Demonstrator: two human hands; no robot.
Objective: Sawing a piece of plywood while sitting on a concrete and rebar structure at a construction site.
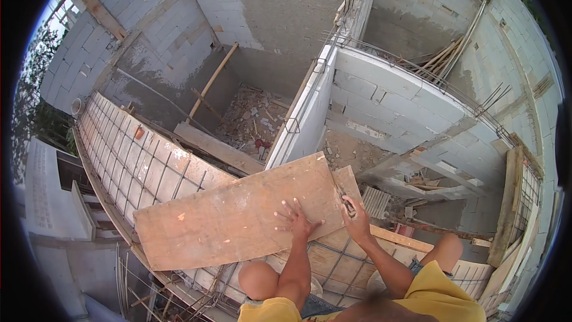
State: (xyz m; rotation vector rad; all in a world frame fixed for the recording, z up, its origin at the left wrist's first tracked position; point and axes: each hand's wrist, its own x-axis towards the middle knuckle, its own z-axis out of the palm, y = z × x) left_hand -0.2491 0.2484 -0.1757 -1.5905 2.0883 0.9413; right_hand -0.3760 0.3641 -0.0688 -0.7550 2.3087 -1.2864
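A long, weathered plywood board [220,220] lies at a slant across the formwork below me, with another plywood piece [347,179] beside and partly under its right end. My left hand [297,223] rests on the board with fingers spread, holding nothing. My right hand [357,220] is closed on a narrow dark hand tool [342,194] at the board's right edge; its exact kind is hard to make out. Under and around the board is steel mesh [137,149] over board formwork. My bent knees show at the bottom.
I am high over block-walled rooms: rubble [256,119] lies on one floor below, and bundled poles [444,56] stand at upper right. A white wall top [301,107] with rebar runs away from me. Timber formwork [506,209] is at right; a drop lies at lower left.
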